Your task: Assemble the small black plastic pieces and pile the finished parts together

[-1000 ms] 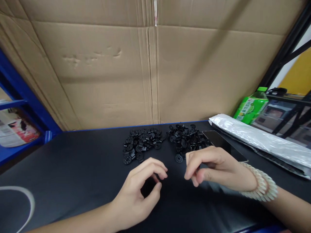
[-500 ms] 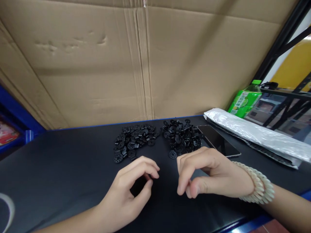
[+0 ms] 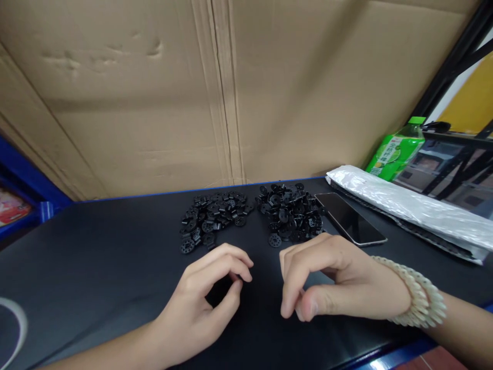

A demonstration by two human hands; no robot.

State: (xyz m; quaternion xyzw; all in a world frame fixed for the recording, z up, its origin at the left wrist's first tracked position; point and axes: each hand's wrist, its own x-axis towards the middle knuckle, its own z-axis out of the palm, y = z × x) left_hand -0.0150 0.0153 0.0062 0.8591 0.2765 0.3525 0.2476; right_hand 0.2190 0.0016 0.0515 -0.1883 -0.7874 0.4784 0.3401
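My left hand (image 3: 210, 298) hovers over the black tabletop (image 3: 96, 257), its fingers loosely curved and the thumb a little apart from them. Nothing shows between them. To its right, my right hand (image 3: 335, 280) has bent fingers, with a small gap between index finger and thumb; it holds nothing that I can see. A pile of small black plastic parts with perforated round discs (image 3: 215, 213) lies beyond my left hand. Another heap of similar black disc parts (image 3: 288, 210) sits just past my right hand. Neither hand visibly touches a pile.
A phone (image 3: 350, 218) lies flat right of the right heap. Beside it is a long silvery-white package (image 3: 412, 205), with a green bottle (image 3: 396, 151) behind. Cardboard (image 3: 154, 103) walls off the back. A white curved object (image 3: 17, 329) enters at the left edge.
The view has shifted slightly, so the piles, phone and package appear a little higher. Both hands keep nearly the same pose, and nothing has been picked up or let go.
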